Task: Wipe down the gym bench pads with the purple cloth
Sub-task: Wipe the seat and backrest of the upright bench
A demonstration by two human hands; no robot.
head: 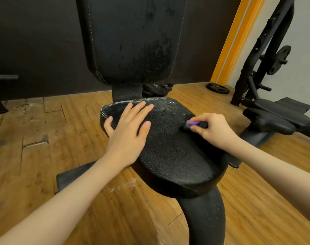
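The black seat pad (pixel 170 156) of the gym bench fills the middle of the view, speckled with dust and droplets at its far end. Behind it rises the upright back pad (pixel 131 39), also spotted. My left hand (pixel 127 131) lies flat on the seat's left side with fingers straight and spread. My right hand (pixel 212 129) grips the bunched purple cloth (pixel 194 123) and presses it against the seat's right edge. Only a small part of the cloth shows between my fingers.
The bench's black frame post (pixel 203 220) runs down toward me over a wooden floor (pixel 44 147). Weight plates (pixel 157 89) lie behind the bench. Another black bench and rack (pixel 274 114) stand at the right beside an orange wall strip (pixel 235 39).
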